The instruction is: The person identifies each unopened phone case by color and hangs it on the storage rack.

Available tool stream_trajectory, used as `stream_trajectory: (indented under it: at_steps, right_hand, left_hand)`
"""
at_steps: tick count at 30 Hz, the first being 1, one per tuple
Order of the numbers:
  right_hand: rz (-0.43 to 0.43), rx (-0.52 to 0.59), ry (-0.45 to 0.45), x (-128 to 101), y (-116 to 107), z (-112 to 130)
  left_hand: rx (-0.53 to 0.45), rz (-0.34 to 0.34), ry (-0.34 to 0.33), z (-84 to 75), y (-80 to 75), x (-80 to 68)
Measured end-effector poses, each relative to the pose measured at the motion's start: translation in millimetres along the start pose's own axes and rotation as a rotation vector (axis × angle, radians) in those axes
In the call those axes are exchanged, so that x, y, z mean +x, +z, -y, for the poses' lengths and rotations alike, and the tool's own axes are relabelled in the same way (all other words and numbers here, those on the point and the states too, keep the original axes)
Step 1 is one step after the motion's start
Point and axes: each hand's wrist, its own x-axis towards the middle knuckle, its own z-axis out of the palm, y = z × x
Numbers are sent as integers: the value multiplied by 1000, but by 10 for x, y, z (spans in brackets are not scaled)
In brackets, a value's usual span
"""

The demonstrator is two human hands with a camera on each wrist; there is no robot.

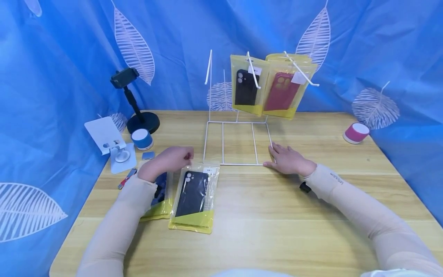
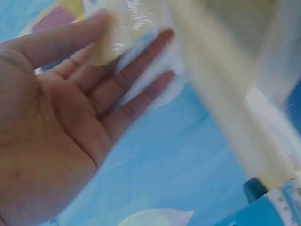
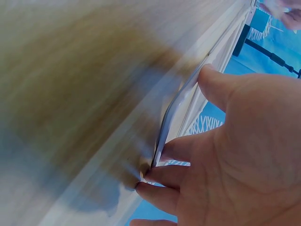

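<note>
My left hand [image 1: 174,157] is at the top of a clear-and-yellow bag holding a black phone case [image 1: 192,194], flat on the table. In the left wrist view the thumb and index finger of this hand [image 2: 61,113] pinch a blurred piece of plastic bag [image 2: 124,30]. Under the left forearm lies a second bagged dark phone case [image 1: 160,188], partly hidden. My right hand [image 1: 288,158] rests at the front right corner of a white wire display rack [image 1: 238,164]. In the right wrist view its thumb and fingertips touch the rack's wire [image 3: 171,110].
Bagged black [image 1: 246,86] and red phone cases [image 1: 282,90] hang on the rack's hooks. At left stand a black phone holder [image 1: 142,121], a blue speaker [image 1: 142,139] and a white folding stand [image 1: 122,157]. A pink speaker [image 1: 356,133] stands far right.
</note>
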Motion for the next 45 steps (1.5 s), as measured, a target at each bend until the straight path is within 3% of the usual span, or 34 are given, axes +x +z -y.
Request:
stream_trajectory:
  at_steps: [5, 10, 13, 17, 21, 26, 35, 45]
  right_hand:
    - [-10, 1, 1, -25, -5, -7]
    - [-19, 5, -3, -42, -12, 5]
    - [-17, -3, -7, -37, -4, 16]
    - [-19, -10, -10, -31, 8, 24]
    - [-24, -10, -11, -19, 32, 6]
    - [-55, -3, -23, -4, 62, -27]
    - [-19, 0, 11, -17, 41, -10]
    - [-29, 10, 9, -22, 44, -3]
  left_hand:
    - [-297, -158, 106, -249, -259, -141]
    - [-535, -309, 257, -623, -439, -120]
    - [-592, -433, 356, -870, -530, -44]
    - [-632, -571, 398, -1172, -672, 107]
    - [-689, -639, 409, -1387, -799, 261]
    - [-760, -691, 411, -1531, -882, 438]
    - [-724, -703, 332, -1524, -916, 679]
    - [-438, -763, 217, -1415, -1013, 998]
